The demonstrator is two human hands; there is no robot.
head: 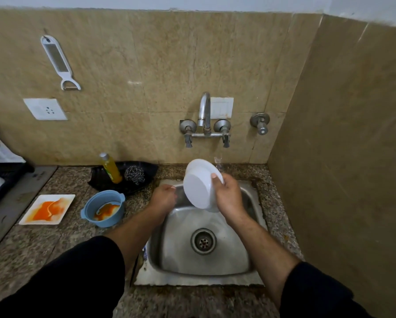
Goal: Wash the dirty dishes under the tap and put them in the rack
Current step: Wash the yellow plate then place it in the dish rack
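My right hand [228,196] grips a white bowl [198,185] by its rim and holds it tilted over the steel sink [249,255], its underside facing me, below the tap [205,111]. My left hand [163,197] hovers at the sink's left rim beside the bowl, fingers curled downward, holding nothing that I can see. On the counter to the left stand a blue bowl [93,203] smeared with orange sauce and a white square plate [67,199] with orange stains. The dark dish rack [2,175] is at the far left edge.
A black tray [146,171] behind the sink's left corner holds a yellow soap bottle [111,168] and a steel scrubber [134,175]. A tiled wall closes the right side. A peeler [57,60] hangs on the back wall. Speckled granite counter [32,244] surrounds the sink.
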